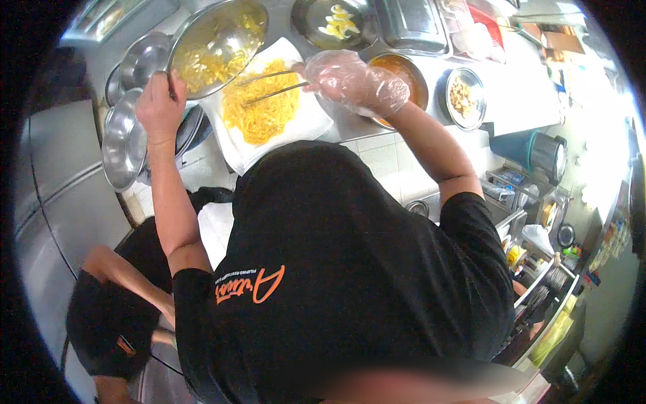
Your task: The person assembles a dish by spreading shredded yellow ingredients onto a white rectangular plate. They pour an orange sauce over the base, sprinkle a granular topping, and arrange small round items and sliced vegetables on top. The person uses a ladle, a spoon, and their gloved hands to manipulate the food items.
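Observation:
My bare left hand [161,108] grips the rim of a large metal bowl [232,30], tilted over a white plate with yellow noodle strands clinging inside it. My right hand [350,81], in a clear plastic glove, is closed on metal tongs [277,94]. The two arms of the tongs reach left into a heap of yellow noodles [266,118] on the white square plate [316,128]. Under the bowl's lower edge, part of the noodles and plate is hidden.
Behind my right hand sits a pan of orange sauce [416,74]. A bowl of brown pieces [462,99] stands further right, and a dish of sliced egg [338,23] at the back. Empty metal bowls [124,145] are at left. A co-worker [121,296] bends at lower left.

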`<state>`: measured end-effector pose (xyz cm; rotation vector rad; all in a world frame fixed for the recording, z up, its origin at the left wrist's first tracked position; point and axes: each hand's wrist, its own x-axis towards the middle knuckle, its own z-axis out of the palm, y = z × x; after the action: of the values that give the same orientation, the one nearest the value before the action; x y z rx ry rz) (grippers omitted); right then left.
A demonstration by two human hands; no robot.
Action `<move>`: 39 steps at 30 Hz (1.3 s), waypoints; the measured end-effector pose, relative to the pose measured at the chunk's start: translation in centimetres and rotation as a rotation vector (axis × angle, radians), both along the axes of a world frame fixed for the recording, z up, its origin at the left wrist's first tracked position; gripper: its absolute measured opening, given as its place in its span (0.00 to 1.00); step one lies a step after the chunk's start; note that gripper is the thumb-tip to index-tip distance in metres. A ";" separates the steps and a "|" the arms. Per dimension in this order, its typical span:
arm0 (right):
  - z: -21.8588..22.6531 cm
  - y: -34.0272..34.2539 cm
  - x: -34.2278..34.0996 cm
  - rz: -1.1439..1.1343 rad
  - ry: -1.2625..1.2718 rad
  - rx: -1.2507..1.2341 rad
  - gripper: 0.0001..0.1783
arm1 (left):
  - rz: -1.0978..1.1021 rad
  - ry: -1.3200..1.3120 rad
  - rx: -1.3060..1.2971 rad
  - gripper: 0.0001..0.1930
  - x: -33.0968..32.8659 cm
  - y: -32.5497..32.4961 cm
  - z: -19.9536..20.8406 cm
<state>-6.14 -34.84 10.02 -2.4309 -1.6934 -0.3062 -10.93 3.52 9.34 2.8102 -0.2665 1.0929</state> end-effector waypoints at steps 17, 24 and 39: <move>4.9 -4.8 0.0 -0.307 0.240 -0.147 0.29 | -0.110 -0.029 -0.010 0.14 0.6 -1.3 2.4; 2.9 -5.0 0.4 -0.331 0.281 -0.053 0.28 | -0.099 -0.007 -0.005 0.15 0.8 -1.7 2.0; -1.4 0.2 1.0 -0.040 0.599 0.404 0.29 | -0.139 -0.120 0.017 0.15 0.0 -1.6 4.1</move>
<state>-5.16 -34.62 8.60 -1.9871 -1.1889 0.0731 -10.92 1.96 13.48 2.6968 -0.4760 1.2332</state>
